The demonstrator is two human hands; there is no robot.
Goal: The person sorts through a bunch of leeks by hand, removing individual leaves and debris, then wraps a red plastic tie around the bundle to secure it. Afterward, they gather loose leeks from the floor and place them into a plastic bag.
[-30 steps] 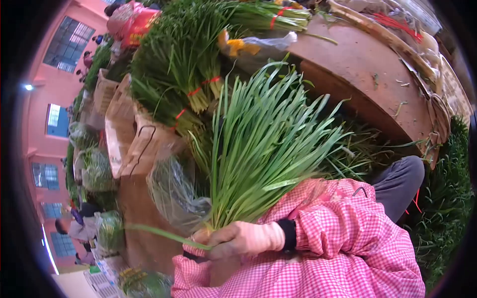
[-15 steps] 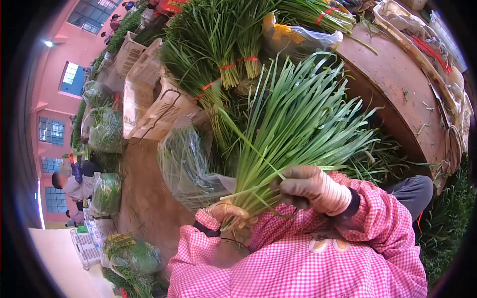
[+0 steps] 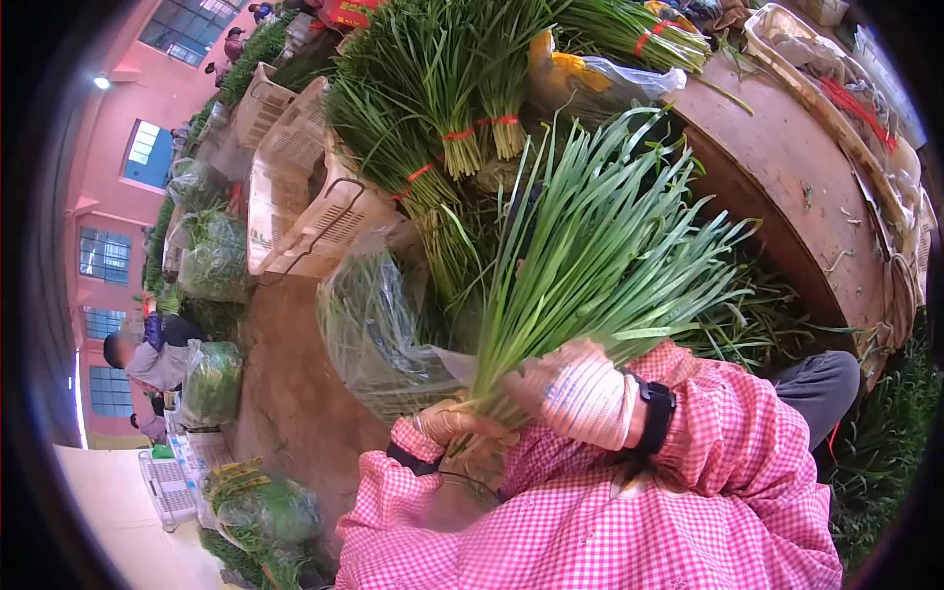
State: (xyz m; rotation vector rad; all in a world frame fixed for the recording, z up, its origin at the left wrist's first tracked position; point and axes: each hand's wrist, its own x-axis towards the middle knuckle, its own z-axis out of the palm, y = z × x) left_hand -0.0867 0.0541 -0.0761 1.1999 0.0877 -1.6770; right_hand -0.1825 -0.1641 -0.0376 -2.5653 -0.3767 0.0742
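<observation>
A large loose bunch of long green leafy stalks [image 3: 600,246] fans up and to the right in front of me. My left hand [image 3: 457,423], in a stained glove, is wrapped round the pale stem ends at the bottom of the bunch. Just right of it, my right hand [image 3: 570,386], in a white knitted glove with a dark palm, lies against the lower stalks. Its fingers are blurred and partly hidden among the stems, so their pose is unclear. Both arms wear pink checked sleeves.
Bunches tied with red bands [image 3: 458,138] stand beyond. A plastic crate [image 3: 320,221] and a clear bag of greens [image 3: 369,324] lie left of the bunch. A brown curved surface [image 3: 787,167] is at the right. Another person [image 3: 162,362] sits far left.
My right hand has moved left and down onto the lower stalks and turned its back to view. The single stalk it held apart is no longer distinct. My left hand keeps its hold.
</observation>
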